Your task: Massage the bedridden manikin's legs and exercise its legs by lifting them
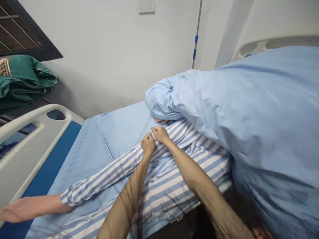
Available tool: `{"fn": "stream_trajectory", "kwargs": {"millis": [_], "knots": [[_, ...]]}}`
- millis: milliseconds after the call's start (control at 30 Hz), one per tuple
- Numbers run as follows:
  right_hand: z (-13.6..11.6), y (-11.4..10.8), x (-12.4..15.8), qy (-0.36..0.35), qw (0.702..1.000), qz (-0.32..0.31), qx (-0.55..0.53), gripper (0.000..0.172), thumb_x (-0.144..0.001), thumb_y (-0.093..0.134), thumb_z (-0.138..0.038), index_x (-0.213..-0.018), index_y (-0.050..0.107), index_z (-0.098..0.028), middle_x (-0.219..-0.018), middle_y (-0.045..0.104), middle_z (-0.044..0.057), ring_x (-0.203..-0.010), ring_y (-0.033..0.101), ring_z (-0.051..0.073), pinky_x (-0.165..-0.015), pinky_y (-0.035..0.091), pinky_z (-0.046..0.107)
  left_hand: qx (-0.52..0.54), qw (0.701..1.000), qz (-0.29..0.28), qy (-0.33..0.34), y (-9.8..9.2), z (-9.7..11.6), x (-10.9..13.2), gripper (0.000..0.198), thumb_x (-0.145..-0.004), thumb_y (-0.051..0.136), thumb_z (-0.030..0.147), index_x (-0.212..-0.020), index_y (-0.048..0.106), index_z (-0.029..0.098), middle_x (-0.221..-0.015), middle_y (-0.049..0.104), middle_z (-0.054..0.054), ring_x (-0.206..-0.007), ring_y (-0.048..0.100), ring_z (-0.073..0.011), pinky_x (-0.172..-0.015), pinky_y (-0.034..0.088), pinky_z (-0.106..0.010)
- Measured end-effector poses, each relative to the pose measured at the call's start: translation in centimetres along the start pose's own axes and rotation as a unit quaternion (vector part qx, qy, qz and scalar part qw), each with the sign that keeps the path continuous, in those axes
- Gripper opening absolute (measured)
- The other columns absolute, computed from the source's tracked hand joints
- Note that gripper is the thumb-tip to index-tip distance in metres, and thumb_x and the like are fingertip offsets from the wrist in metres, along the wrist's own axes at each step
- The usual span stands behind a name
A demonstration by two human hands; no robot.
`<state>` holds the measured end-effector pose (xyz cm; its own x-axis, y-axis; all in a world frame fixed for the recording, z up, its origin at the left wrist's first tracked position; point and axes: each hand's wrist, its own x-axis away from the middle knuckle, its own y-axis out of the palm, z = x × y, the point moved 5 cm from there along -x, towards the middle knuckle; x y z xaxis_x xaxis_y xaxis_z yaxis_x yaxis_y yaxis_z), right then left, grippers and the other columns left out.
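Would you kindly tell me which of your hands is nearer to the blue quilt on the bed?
Right hand: nearer, just short of the blue quilt. Left hand: farther off, beyond the right hand from it.

Two hands (148,145) (160,134), one striped shirt (164,179), one blue duvet (239,113)
Also one wall socket (146,6), one metal pole (196,33), one green cloth pile (22,79), two bed rails (32,142) (274,43): near left, far right.

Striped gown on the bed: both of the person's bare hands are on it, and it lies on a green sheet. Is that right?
No, the sheet is wrong: the head view shows the blue-and-white striped gown lying on a light blue bed sheet, not a green one. The person's left hand and right hand are both on the gown.
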<state>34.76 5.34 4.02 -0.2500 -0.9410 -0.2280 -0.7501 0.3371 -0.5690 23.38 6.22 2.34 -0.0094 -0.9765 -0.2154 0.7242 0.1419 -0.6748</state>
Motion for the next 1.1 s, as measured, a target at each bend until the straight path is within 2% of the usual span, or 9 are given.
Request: {"fn": "stream_trajectory", "kwargs": {"millis": [133, 267, 433, 500, 567, 667, 800, 933, 1100], "knots": [[0.2, 0.0, -0.1, -0.009, 1.000, 0.007, 0.007, 0.044, -0.102, 0.045, -0.034, -0.064, 0.060, -0.019, -0.067, 0.065, 0.002, -0.065, 0.047, 0.014, -0.064, 0.025, 0.027, 0.009, 1.000, -0.002, 0.003, 0.1, 0.0, 0.3, 0.042, -0.097, 0.037, 0.031, -0.056, 0.037, 0.021, -0.058, 0.049, 0.000, -0.062, 0.041, -0.0144, -0.061, 0.025, -0.027], [0.1, -0.2, -0.1, -0.011, 0.999, 0.024, -0.024, 0.044, -0.102, 0.045, -0.032, -0.061, 0.055, -0.019, -0.062, 0.061, 0.001, -0.063, 0.044, 0.013, -0.064, 0.024, 0.027, 0.030, 0.999, -0.023, 0.028, -0.9, 0.9, 0.0, 0.042, -0.093, 0.039, 0.028, -0.052, 0.038, 0.021, -0.052, 0.045, 0.001, -0.058, 0.040, -0.0132, -0.060, 0.027, -0.026], [0.4, -0.2, -0.5, -0.003, 0.996, 0.036, -0.082, 0.047, -0.100, 0.044, -0.033, -0.056, 0.044, -0.020, -0.055, 0.049, -0.003, -0.061, 0.040, 0.012, -0.062, 0.023, 0.028, 0.132, 0.990, 0.036, 0.034, -3.8, 4.2, -2.1, 0.049, -0.090, 0.041, 0.034, -0.043, 0.036, 0.021, -0.045, 0.035, 0.003, -0.049, 0.037, -0.0105, -0.056, 0.032, -0.025], [0.5, -0.3, -0.7, 0.002, 0.994, 0.043, -0.101, 0.047, -0.100, 0.044, -0.034, -0.055, 0.041, -0.020, -0.053, 0.046, -0.003, -0.061, 0.039, 0.012, -0.061, 0.022, 0.028, 0.192, 0.980, 0.050, 0.031, -3.8, 5.4, -2.7, 0.049, -0.090, 0.040, 0.035, -0.043, 0.038, 0.021, -0.045, 0.035, 0.003, -0.048, 0.037, -0.0103, -0.054, 0.034, -0.025], [0.6, -0.4, -0.8, 0.006, 0.992, 0.048, -0.119, 0.047, -0.100, 0.044, -0.034, -0.055, 0.041, -0.021, -0.053, 0.047, -0.003, -0.062, 0.041, 0.013, -0.061, 0.024, 0.027, 0.213, 0.975, 0.057, 0.016, -2.9, 5.8, -2.8, 0.048, -0.091, 0.039, 0.035, -0.045, 0.038, 0.021, -0.045, 0.036, 0.003, -0.048, 0.038, -0.0106, -0.054, 0.034, -0.025], [0.8, -0.5, -0.8, 0.017, 0.989, 0.060, -0.138, 0.044, -0.099, 0.045, -0.033, -0.057, 0.043, -0.021, -0.056, 0.052, -0.002, -0.063, 0.044, 0.013, -0.062, 0.027, 0.026, 0.123, 0.991, 0.045, -0.016, -0.4, 4.7, -2.0, 0.049, -0.094, 0.037, 0.032, -0.047, 0.043, 0.020, -0.048, 0.044, 0.001, -0.054, 0.042, -0.0117, -0.056, 0.033, -0.025], [1.0, -0.5, -0.6, 0.040, 0.985, 0.092, -0.140, 0.043, -0.099, 0.044, -0.035, -0.058, 0.042, -0.021, -0.058, 0.054, -0.002, -0.064, 0.044, 0.014, -0.063, 0.029, 0.026, -0.048, 0.999, -0.012, -0.006, 1.8, 3.1, -0.6, 0.047, -0.100, 0.036, 0.029, -0.064, 0.065, 0.017, -0.067, 0.066, -0.007, -0.065, 0.053, -0.0142, -0.063, 0.032, -0.026], [0.9, -0.4, -0.3, 0.032, 0.987, 0.100, -0.121, 0.043, -0.099, 0.042, -0.036, -0.059, 0.042, -0.022, -0.058, 0.054, -0.002, -0.063, 0.043, 0.014, -0.063, 0.029, 0.027, -0.112, 0.993, -0.040, -0.005, 1.7, 3.0, -0.4, 0.048, -0.104, 0.033, 0.030, -0.082, 0.075, 0.017, -0.087, 0.075, -0.011, -0.076, 0.062, -0.0164, -0.066, 0.032, -0.027], [0.6, -0.8, -0.1, 0.050, 0.990, 0.095, -0.095, 0.042, -0.098, 0.043, -0.033, -0.058, 0.042, -0.022, -0.057, 0.055, -0.001, -0.063, 0.044, 0.015, -0.063, 0.029, 0.028, -0.140, 0.989, -0.048, -0.019, 1.3, 3.7, -0.3, 0.051, -0.105, 0.030, 0.032, -0.093, 0.078, 0.020, -0.097, 0.077, -0.013, -0.084, 0.067, -0.0197, -0.068, 0.034, -0.028]]}}
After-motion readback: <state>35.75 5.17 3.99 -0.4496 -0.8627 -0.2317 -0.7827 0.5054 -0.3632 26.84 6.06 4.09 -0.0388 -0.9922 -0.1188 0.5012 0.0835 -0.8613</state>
